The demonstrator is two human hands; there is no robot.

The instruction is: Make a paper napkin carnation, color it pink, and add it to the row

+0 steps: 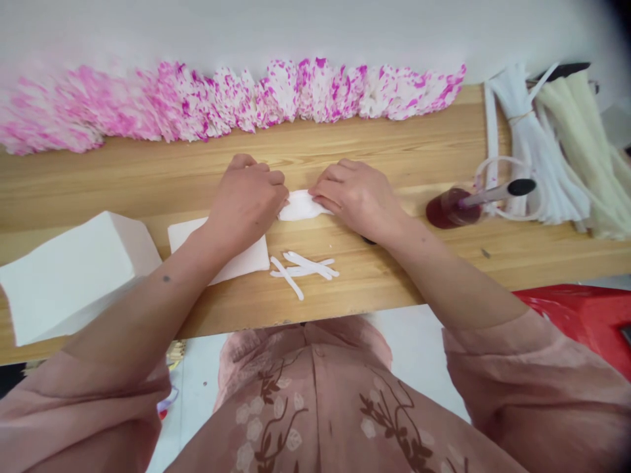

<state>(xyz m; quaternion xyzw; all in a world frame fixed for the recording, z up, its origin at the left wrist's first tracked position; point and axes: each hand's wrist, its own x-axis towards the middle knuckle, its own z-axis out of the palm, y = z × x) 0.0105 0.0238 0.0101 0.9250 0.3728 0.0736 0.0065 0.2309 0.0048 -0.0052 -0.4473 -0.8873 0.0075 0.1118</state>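
Between my hands, a narrow folded strip of white paper (302, 205) lies across the wooden table (394, 148). My left hand (249, 200) pinches its left end, fingers curled. At the other end my right hand (357, 197) has closed its thumb and fingers on the paper. Partly beneath my left forearm is a flat stack of white paper sheets (246, 261). Several short white strips (308, 266) lie crossed just in front of the folded paper, nearer my body. A small dark object shows partly under my right wrist.
A tall white paper stack (73, 279) stands at the left. Pink-and-white ruffled paper (280, 92) lines the back. On the right are a jar of dark red liquid (446, 209), a bundle of white strips (530, 144) and a cream bundle (582, 144). A red bag (582, 315) is below right.
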